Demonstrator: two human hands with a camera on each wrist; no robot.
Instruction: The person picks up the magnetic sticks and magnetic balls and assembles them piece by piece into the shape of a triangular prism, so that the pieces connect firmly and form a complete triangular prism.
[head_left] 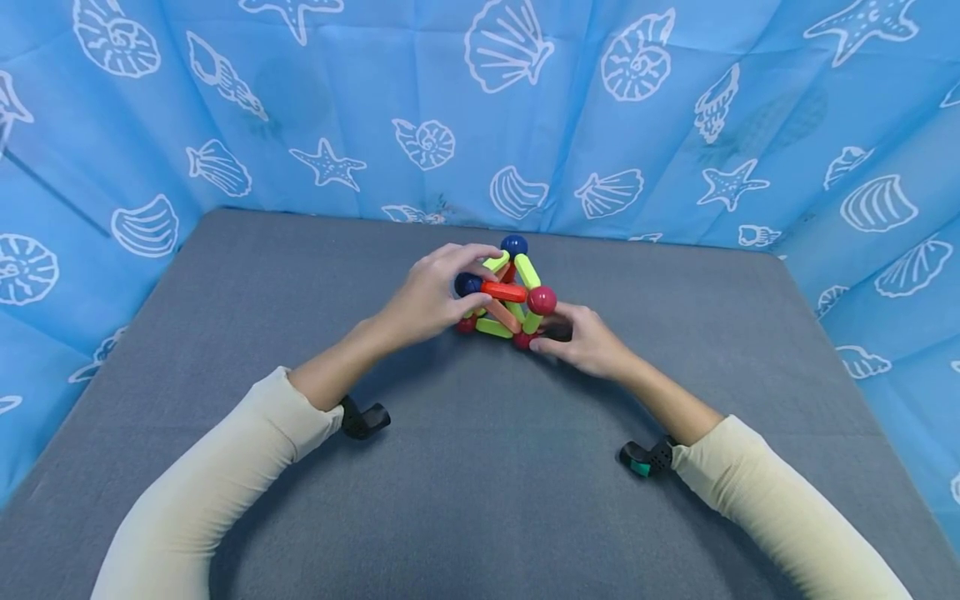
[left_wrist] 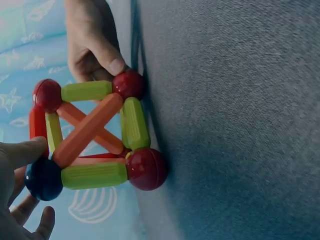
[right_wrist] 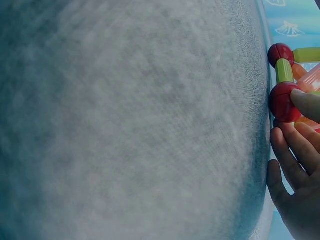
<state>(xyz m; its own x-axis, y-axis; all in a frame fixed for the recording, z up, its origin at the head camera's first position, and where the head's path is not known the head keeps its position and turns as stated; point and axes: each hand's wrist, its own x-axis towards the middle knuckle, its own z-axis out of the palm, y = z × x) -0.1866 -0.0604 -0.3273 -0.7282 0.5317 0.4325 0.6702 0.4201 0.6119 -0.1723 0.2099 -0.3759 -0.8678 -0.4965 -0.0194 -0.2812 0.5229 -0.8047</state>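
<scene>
A cube-like frame of toy building rods and balls stands on the grey table, with yellow-green rods [head_left: 492,328] along several edges. Crossed orange rods [left_wrist: 86,132] run diagonally through one face. My left hand [head_left: 423,296] pinches a dark blue ball [head_left: 467,285] at the frame's upper left corner; a red rod [head_left: 504,291] joins it to a red ball [head_left: 542,300]. Low on the right side, my right hand [head_left: 596,343] grips another red ball [right_wrist: 284,102], thumb on it and fingers partly hidden behind. A second dark blue ball [head_left: 514,245] tops the far side.
The grey cloth-covered table [head_left: 480,483] stretches around the frame. Close behind its back edge hangs a blue curtain [head_left: 360,100] printed with white shells and starfish. Black wrist mounts [head_left: 366,419] sit on both forearms.
</scene>
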